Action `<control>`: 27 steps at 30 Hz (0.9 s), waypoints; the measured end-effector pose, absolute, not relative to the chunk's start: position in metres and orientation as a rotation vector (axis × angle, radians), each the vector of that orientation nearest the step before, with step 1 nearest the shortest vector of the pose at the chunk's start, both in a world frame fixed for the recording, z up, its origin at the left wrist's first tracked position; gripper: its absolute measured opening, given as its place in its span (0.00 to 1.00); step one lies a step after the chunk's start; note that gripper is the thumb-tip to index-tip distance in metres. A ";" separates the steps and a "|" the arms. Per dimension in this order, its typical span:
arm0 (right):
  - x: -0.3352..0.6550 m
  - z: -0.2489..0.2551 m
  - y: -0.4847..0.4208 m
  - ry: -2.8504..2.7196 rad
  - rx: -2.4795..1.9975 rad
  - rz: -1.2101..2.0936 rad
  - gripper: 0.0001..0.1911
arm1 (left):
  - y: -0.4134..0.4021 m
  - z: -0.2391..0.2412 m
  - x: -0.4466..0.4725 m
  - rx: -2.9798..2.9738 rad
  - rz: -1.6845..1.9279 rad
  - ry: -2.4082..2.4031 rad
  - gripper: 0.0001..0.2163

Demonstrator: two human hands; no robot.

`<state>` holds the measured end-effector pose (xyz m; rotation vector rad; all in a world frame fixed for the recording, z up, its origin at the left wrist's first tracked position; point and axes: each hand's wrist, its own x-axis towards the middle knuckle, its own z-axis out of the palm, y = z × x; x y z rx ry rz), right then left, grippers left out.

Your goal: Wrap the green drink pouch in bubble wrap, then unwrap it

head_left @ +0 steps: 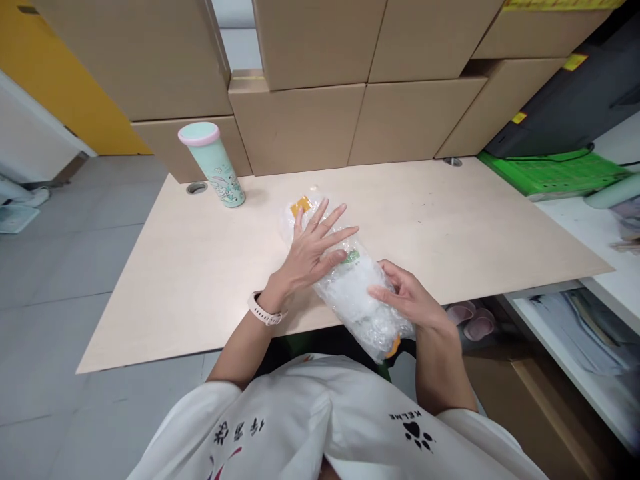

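Note:
A long bundle in clear bubble wrap (350, 287) lies slantwise over the front edge of the table, its near end sticking out past the edge. White material, a green mark and orange patches show through the plastic. My left hand (317, 247), with a pale watch band on the wrist, rests on the upper part of the bundle with its fingers spread. My right hand (407, 293) grips the bundle's right side, thumb on top and fingers partly hidden behind it.
A mint-green tumbler (220, 167) with a pink-rimmed lid stands at the table's back left. Stacked cardboard boxes (300, 127) line the rear edge. On the right are a green plastic crate (550, 170) and a white shelf (575, 220). Pink slippers (477, 323) sit below the table.

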<state>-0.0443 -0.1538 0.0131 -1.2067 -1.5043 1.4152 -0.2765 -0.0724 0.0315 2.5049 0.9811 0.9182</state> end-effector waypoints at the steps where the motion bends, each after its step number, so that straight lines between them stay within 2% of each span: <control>1: -0.044 0.015 -0.156 -1.483 -1.204 1.434 0.21 | -0.073 0.034 -0.278 2.421 0.879 0.945 0.24; 9: -0.051 0.012 -0.156 -1.197 -1.143 1.371 0.22 | -0.098 0.043 -0.268 1.253 0.773 0.458 0.34; 14: -0.069 0.009 -0.135 -1.097 -1.168 1.165 0.24 | -0.089 0.027 -0.256 0.979 0.876 0.497 0.44; 18: -0.087 -0.001 -0.111 -1.079 -1.185 1.043 0.24 | -0.081 0.015 -0.251 0.997 1.072 0.633 0.39; 24: -0.091 -0.022 -0.072 -1.249 -1.321 0.807 0.21 | -0.075 0.000 -0.247 0.956 1.165 0.796 0.35; 26: -0.085 -0.025 -0.059 -1.361 -1.418 0.686 0.24 | -0.068 -0.007 -0.252 0.907 1.192 0.808 0.31; 27: -0.082 -0.026 -0.052 -1.384 -1.446 0.665 0.29 | -0.063 -0.011 -0.255 0.889 1.195 0.820 0.29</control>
